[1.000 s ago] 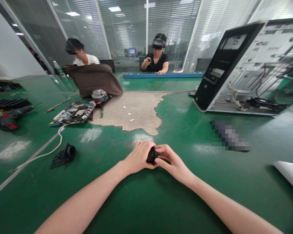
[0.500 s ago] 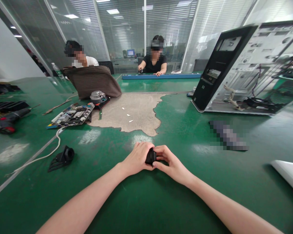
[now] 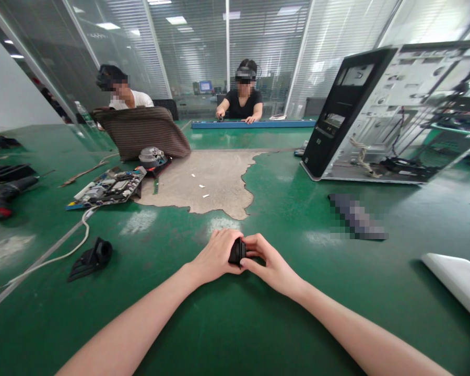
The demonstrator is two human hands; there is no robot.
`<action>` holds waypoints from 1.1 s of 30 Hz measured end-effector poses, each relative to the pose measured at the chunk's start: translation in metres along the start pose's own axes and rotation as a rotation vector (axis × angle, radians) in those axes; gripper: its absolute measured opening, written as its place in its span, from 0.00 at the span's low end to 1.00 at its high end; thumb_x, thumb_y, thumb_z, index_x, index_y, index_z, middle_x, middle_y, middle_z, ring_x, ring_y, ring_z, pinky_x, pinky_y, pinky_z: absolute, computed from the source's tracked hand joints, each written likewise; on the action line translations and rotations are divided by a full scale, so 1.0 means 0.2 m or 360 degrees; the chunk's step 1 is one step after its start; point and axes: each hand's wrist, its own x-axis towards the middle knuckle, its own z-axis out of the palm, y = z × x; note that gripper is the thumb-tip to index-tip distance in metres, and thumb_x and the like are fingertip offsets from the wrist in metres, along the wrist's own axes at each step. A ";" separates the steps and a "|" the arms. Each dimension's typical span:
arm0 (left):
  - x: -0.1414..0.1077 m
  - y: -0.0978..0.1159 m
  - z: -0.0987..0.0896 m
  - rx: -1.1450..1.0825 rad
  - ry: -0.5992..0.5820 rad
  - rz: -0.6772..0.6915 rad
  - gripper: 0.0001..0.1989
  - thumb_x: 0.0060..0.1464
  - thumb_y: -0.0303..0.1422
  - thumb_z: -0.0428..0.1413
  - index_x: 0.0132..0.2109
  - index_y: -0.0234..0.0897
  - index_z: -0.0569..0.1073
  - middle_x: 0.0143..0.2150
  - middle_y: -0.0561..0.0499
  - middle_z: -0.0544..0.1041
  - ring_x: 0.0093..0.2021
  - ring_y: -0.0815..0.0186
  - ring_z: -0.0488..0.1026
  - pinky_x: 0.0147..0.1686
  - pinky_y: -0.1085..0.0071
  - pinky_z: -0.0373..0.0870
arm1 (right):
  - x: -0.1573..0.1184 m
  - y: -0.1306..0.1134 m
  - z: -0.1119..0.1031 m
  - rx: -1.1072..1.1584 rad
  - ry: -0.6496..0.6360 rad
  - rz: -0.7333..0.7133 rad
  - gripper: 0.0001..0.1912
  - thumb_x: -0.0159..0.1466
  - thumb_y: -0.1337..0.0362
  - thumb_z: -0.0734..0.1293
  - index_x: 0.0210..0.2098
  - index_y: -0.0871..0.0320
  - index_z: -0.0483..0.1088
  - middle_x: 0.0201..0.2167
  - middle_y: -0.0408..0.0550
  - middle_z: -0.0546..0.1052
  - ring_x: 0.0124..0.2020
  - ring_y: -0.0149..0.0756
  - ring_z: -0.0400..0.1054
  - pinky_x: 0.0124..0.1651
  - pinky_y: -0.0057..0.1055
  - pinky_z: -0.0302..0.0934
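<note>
Between my two hands is a small black plastic part [image 3: 236, 253], just above or on the green table [image 3: 235, 324]; its exact kind I cannot make out. My left hand [image 3: 216, 255] wraps round its left side and hides much of it. From the right, my right hand [image 3: 271, 266] pinches its edge with thumb and fingertips. Off to the left lies a black bracket-like part with a round opening [image 3: 93, 259], apart from both hands.
An open computer case [image 3: 337, 115] stands at the right, near a pixelated dark object [image 3: 356, 216] and a white panel [image 3: 454, 279]. To the left are a circuit board [image 3: 109, 185], a cable [image 3: 84, 237] and a power drill [image 3: 8, 196]. Two people sit across the table.
The whole view has shifted slightly, so the scene sits a little further left. Both hands keep their grip on the black part, with hardly any change in pose.
</note>
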 end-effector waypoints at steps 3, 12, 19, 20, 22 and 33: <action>0.00 0.00 0.00 -0.0005 -0.0002 0.0014 0.25 0.40 0.34 0.57 0.46 0.37 0.56 0.42 0.48 0.67 0.42 0.60 0.64 0.39 0.65 0.57 | -0.01 0.00 0.00 -0.0111 0.0053 -0.0104 0.11 0.56 0.66 0.64 0.40 0.54 0.63 0.43 0.47 0.63 0.47 0.36 0.61 0.49 0.36 0.61; 0.00 0.00 0.01 0.0002 0.0026 0.0013 0.25 0.41 0.36 0.57 0.45 0.37 0.56 0.42 0.48 0.67 0.41 0.60 0.64 0.39 0.65 0.56 | 0.01 0.01 0.02 0.0085 0.0107 0.0120 0.14 0.57 0.66 0.63 0.42 0.55 0.58 0.39 0.46 0.67 0.42 0.35 0.65 0.44 0.37 0.64; 0.00 0.00 0.00 0.0009 -0.0019 0.0014 0.26 0.39 0.33 0.58 0.45 0.37 0.56 0.43 0.49 0.66 0.41 0.61 0.63 0.39 0.65 0.56 | -0.01 0.00 0.01 -0.0101 0.0040 -0.0114 0.13 0.56 0.67 0.64 0.41 0.54 0.62 0.42 0.46 0.64 0.45 0.34 0.63 0.50 0.37 0.61; 0.00 0.00 0.00 0.0005 -0.0017 0.0016 0.26 0.39 0.34 0.58 0.45 0.37 0.56 0.43 0.49 0.66 0.41 0.61 0.63 0.39 0.65 0.56 | -0.01 0.00 0.01 -0.0149 0.0061 -0.0139 0.11 0.56 0.67 0.64 0.40 0.55 0.63 0.43 0.47 0.63 0.46 0.35 0.62 0.50 0.37 0.61; 0.00 0.00 0.00 -0.0002 0.0000 0.0017 0.25 0.40 0.35 0.57 0.45 0.37 0.56 0.42 0.49 0.66 0.41 0.61 0.64 0.39 0.66 0.56 | -0.01 -0.01 0.01 -0.0189 0.0098 -0.0150 0.08 0.57 0.66 0.63 0.37 0.55 0.64 0.42 0.47 0.63 0.45 0.36 0.62 0.49 0.37 0.62; 0.00 -0.01 0.00 -0.0005 -0.0001 0.0025 0.26 0.40 0.35 0.58 0.45 0.37 0.56 0.42 0.49 0.66 0.41 0.61 0.64 0.39 0.66 0.55 | 0.00 0.01 0.02 0.0058 0.0023 -0.0021 0.13 0.57 0.67 0.63 0.41 0.55 0.60 0.41 0.46 0.65 0.44 0.34 0.64 0.50 0.37 0.61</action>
